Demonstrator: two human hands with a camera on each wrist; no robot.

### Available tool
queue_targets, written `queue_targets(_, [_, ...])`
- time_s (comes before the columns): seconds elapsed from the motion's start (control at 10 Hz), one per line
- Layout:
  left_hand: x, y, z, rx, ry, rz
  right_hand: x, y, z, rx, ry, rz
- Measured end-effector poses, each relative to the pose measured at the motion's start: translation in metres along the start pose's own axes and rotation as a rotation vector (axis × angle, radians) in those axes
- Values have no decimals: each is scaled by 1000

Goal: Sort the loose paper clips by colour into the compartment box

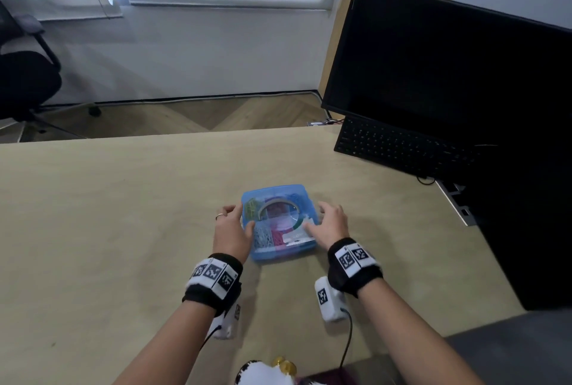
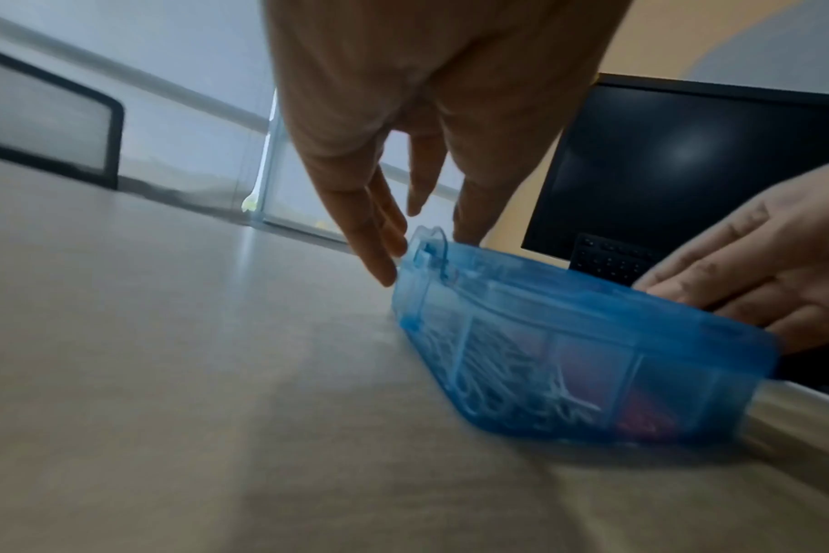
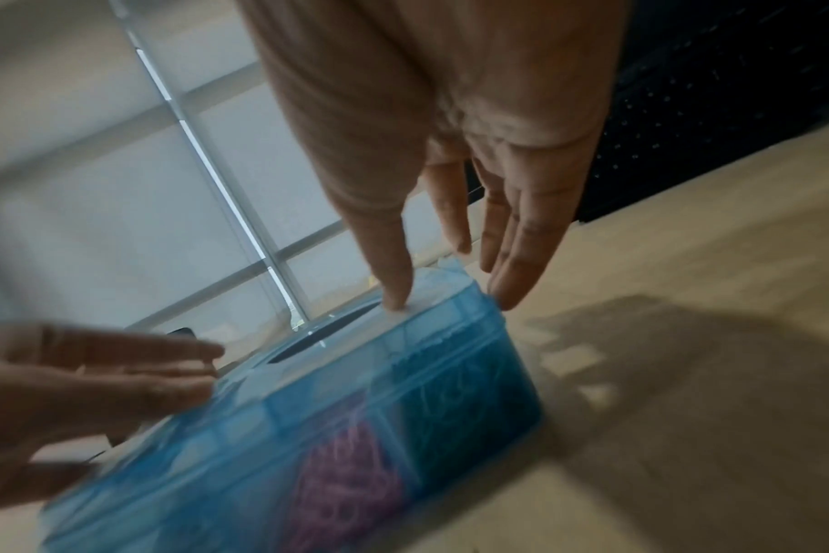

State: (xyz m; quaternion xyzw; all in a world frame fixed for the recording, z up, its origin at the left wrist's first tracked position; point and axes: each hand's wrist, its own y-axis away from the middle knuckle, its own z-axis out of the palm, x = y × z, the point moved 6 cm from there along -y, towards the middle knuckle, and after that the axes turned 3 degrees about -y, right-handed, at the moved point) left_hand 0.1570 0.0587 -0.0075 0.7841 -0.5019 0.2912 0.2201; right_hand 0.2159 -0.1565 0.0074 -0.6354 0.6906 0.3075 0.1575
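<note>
A blue see-through compartment box point(image 1: 284, 256) lies on the desk with its lid down. Through it I see white clips point(image 1: 263, 237), pink clips point(image 1: 277, 238) and yellow-green clips point(image 1: 252, 206) in separate cells. My left hand point(image 1: 243, 217) sits at the box's left side, thumb on the lid and straight fingers by the latch point(image 2: 427, 254). My right hand point(image 1: 315, 217) is at the right side, with its thumb point(image 3: 396, 299) pressing the lid and its fingers point(image 3: 507, 284) straight beside the edge. No loose clips show on the desk.
A black keyboard point(image 1: 402, 149) and a dark monitor point(image 1: 448, 68) stand at the right back of the desk point(image 1: 123, 214). An office chair point(image 1: 24, 75) is off to the far left. A plush toy point(image 1: 266, 374) pokes in at the near edge.
</note>
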Motion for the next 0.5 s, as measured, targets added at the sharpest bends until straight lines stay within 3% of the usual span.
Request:
queue_targets(0.1, [4,8,6,-69,-93,131,-4,20,20,-121,66,-149])
queue_targets(0.2, [10,19,15,-151,-164,197,4,30,37,-213,128,-200])
queue_targets(0.4, [2,30,14,-160,-168,198,24,36,29,-325,33,-204])
queue_targets(0.5, [-18,37,2,-64,-31,126,57,53,15,-334,136,-205])
